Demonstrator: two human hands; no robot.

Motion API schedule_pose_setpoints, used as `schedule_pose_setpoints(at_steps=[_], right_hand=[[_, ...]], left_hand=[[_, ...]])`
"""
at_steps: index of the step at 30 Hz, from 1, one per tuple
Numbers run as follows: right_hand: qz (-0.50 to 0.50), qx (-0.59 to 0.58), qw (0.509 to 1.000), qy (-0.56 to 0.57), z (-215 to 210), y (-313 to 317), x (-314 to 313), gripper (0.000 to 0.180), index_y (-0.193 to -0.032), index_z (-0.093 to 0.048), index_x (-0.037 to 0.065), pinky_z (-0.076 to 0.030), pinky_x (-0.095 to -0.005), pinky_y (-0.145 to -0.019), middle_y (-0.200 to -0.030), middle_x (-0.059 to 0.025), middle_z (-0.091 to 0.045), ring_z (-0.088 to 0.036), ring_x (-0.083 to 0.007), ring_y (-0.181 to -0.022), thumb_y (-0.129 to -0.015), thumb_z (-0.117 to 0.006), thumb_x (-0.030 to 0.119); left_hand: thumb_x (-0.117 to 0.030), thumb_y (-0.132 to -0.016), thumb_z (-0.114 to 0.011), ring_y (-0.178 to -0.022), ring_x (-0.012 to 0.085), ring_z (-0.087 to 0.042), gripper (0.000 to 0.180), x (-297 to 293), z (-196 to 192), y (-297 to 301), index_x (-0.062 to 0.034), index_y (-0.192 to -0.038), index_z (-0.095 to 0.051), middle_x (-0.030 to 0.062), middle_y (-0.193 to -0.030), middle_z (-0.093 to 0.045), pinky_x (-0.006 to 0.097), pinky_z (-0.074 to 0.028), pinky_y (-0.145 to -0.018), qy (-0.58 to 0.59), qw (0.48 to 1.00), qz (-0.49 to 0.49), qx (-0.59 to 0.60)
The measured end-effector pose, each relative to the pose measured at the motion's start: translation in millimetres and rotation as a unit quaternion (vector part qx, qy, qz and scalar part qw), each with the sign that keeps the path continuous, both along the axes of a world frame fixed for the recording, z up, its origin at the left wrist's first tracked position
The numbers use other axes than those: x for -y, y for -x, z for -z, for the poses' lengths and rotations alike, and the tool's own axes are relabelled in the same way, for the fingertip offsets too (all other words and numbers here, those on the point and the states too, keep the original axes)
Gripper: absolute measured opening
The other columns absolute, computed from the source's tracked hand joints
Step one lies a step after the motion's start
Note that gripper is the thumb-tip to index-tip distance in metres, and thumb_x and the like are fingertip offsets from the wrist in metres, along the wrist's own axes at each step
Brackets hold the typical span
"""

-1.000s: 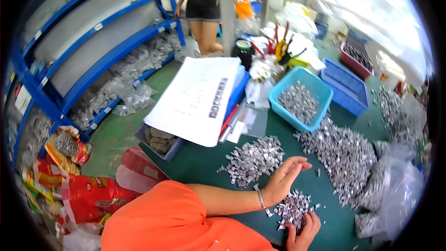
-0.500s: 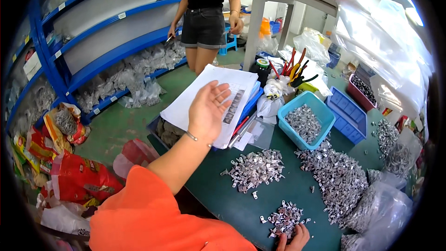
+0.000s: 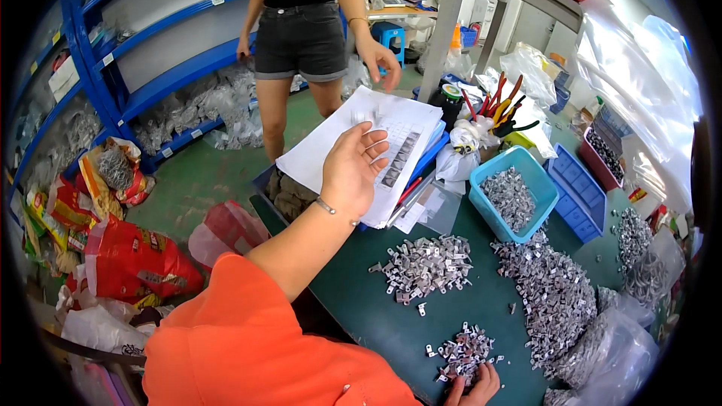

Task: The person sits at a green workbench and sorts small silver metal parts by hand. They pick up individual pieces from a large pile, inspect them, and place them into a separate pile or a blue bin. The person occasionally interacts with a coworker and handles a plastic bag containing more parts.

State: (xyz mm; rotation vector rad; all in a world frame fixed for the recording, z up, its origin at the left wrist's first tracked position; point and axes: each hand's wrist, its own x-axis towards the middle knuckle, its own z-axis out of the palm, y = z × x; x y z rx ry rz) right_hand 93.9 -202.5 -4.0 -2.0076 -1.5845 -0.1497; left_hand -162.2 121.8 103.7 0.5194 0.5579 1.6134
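My left hand (image 3: 352, 171) is raised above a stack of white printed sheets (image 3: 391, 143) at the table's left end, fingers apart and slightly curled, with nothing seen in it. A thin bracelet sits on its wrist. My right hand (image 3: 475, 387) shows only partly at the lower edge, fingers resting at a small pile of little metal parts (image 3: 465, 347) on the green table (image 3: 376, 316). A middle pile of the same parts (image 3: 425, 265) lies between my hands. A much larger heap (image 3: 553, 293) spreads to the right.
A light blue bin (image 3: 526, 173) holds more parts, next to a dark blue tray (image 3: 583, 192) and a cup of pliers (image 3: 492, 109). Another person (image 3: 301, 37) in dark shorts stands by the table's far left. Blue shelves (image 3: 150, 45) and bags (image 3: 128, 256) fill the left.
My left hand rose from the parts on the table to above the white sheets. The view tilted up, and the standing person now appears closer. My right hand stays at the small pile.
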Motion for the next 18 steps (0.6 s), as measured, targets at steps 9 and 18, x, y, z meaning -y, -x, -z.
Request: schedule_pose_setpoints(at_steps=[9, 18], right_hand=[[0.0, -0.002, 1.0, -0.001, -3, 2, -3, 0.041, -0.117, -0.052, -0.002, -0.038, -0.0449, -0.094, -0.117, -0.0229, -0.052, -0.048, -0.0392, -0.107, -0.084, -0.061, 0.021], [0.0, -0.001, 1.0, 0.008, -3, 1, -2, 0.043, -0.118, -0.052, -0.002, -0.037, -0.0452, -0.094, -0.119, -0.0232, -0.051, -0.048, -0.0394, -0.108, -0.083, -0.062, 0.02]], left_hand=[[-0.024, -0.092, -0.049, -0.084, 0.0142, -0.053, 0.025, -17, -4, 26, -0.0071, -0.111, -0.051, 0.0041, -0.094, -0.056, 0.03, -0.041, -0.074, 0.002, 0.997, -0.082, -0.006], [-0.019, -0.088, -0.055, -0.085, 0.0137, -0.054, 0.025, -29, -11, 40, -0.0064, -0.11, -0.053, 0.0043, -0.094, -0.058, 0.029, -0.042, -0.073, -0.052, 0.984, -0.133, -0.106]])
